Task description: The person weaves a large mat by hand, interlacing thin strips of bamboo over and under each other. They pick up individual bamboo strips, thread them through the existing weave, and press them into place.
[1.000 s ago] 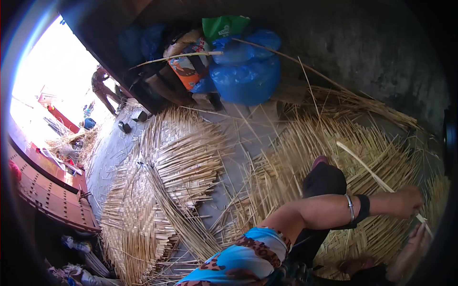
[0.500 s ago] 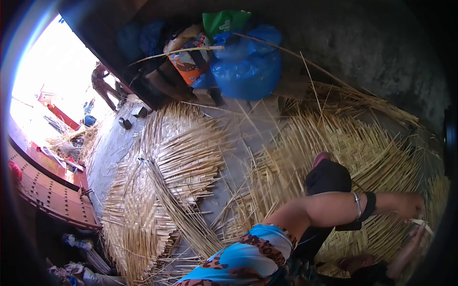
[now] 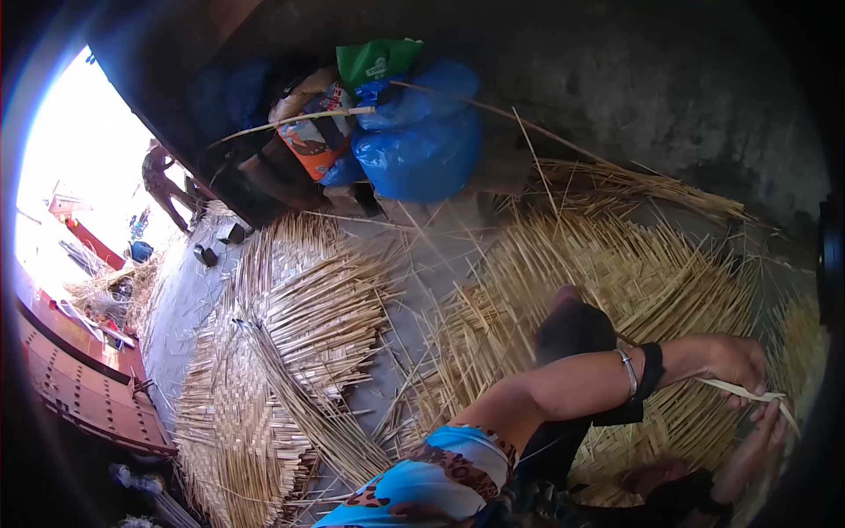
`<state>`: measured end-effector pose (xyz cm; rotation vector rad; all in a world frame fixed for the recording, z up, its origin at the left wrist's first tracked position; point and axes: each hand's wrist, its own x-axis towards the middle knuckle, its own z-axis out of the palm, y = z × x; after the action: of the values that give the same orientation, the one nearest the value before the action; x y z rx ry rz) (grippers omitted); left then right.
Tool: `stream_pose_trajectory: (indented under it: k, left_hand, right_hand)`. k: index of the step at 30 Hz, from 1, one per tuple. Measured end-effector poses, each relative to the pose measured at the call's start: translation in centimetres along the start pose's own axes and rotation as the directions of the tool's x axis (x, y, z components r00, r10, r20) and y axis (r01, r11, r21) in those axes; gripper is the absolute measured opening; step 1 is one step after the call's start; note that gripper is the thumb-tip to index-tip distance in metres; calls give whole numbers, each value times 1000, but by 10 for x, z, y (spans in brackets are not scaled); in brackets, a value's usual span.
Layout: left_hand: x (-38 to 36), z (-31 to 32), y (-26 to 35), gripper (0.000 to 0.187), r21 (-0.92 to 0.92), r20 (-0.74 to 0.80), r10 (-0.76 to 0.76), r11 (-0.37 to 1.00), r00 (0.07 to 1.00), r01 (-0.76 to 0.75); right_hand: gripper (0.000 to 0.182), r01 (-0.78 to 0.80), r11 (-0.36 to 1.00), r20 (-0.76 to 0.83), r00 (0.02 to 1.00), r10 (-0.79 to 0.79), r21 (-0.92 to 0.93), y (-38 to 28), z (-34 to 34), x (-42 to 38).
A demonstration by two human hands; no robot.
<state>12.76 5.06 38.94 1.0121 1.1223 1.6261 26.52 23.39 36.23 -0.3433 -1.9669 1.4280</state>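
At the far right my left hand [image 3: 738, 361] has its fingers closed on a pale, flat strip [image 3: 723, 385]. Just below it, my right hand [image 3: 764, 433] pinches the same strip, which bends at its fingertips. Both hands are close together above a woven mat [image 3: 687, 295] of yellowish strips with long loose ends. A bangle and a dark band circle my left wrist. My dark-clothed knee and a foot rest over the mat.
A second woven mat [image 3: 233, 405] lies to the left, with a bundle of thin strips [image 3: 304, 396] across it. Blue bags [image 3: 418, 150] and a green bag [image 3: 377, 63] stand by the wall. A person [image 3: 165, 187] bends outside the doorway.
The view has turned, so the mats and bags sit further left. My hands are still close together, and more of the strip shows between them.
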Motion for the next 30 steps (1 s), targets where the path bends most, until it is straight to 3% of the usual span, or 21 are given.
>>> stream_pose_trajectory:
  k: [2, 4, 5, 6, 10, 12, 14, 15, 17, 19, 21, 22, 24, 26, 27, 29, 30]
  left_hand:
    - [11, -2, -9, 18, 219, -53, 137, 968, 989, -123]
    - [10, -1, -10, 17, 281, -89, 183, 948, 979, -151]
    - [9, -2, -10, 17, 346, -122, 229, 922, 966, -175]
    - [7, -2, -9, 17, 345, -136, 227, 923, 964, -169]
    - [0, -2, 1, 19, 298, -75, 116, 950, 990, -89]
    - [-7, 0, 8, 21, 266, -25, 44, 963, 999, -36]
    - [-11, 3, 11, 21, 81, 27, -32, 996, 999, 29]
    - [-12, 4, 11, 21, 82, 32, -34, 996, 999, 31]
    - [-13, 5, 13, 20, 37, 67, 1, 999, 998, -4]
    - [-10, 3, 8, 22, 54, 65, 23, 998, 998, -27]
    - [-5, 0, 3, 24, 71, 60, 50, 996, 997, -54]
    - [-1, 0, 0, 23, 177, -5, 86, 981, 996, -84]
    - [6, -2, -10, 22, 287, -56, 132, 952, 990, -110]
    - [14, 2, -25, 16, 693, -153, 406, 694, 901, -194]
    - [21, 5, -33, 16, 694, -153, 408, 693, 900, -196]
    - [30, 9, -45, 14, 975, -83, 607, 212, 790, -60]
    - [25, 12, -40, 14, 976, -82, 607, 208, 791, -58]
  right_hand:
    - [26, 24, 999, 38, 999, -23, -28, -2, -1, 2]
    - [26, 44, 998, 77, 996, -40, -49, 1, 0, 2]
    - [26, -39, 999, 26, 999, 39, -19, 8, -1, 2]
    - [26, -121, 993, -21, 992, 122, 14, 14, -1, 4]
    - [26, -138, 983, -25, 989, 142, 122, 21, -7, 4]
    - [26, 52, 999, 117, 992, -50, -8, 6, -8, 2]
    - [26, 56, 998, 58, 997, -55, -12, -7, 2, -5]
    - [27, 60, 998, -3, 998, -60, -15, -10, 5, -7]
    - [26, 90, 992, 22, 996, -89, -85, -10, 1, -5]
    - [26, 125, 980, 47, 992, -119, -155, -11, -1, -4]
    - [24, 45, 994, 33, 999, -42, -98, -8, 2, -4]
    - [24, 48, 994, 26, 999, -46, -100, -2, 1, -4]
    - [21, -44, 991, 70, 997, 35, 128, 16, -4, 2]
    - [20, -88, 978, 130, 989, 64, 188, 28, -11, 9]
    - [19, -140, 958, 202, 975, 89, 251, 30, -10, 10]
    - [18, -162, 942, 147, 981, 123, 293, 26, 1, 7]
    - [17, -184, 924, 89, 983, 163, 335, 21, 8, 3]
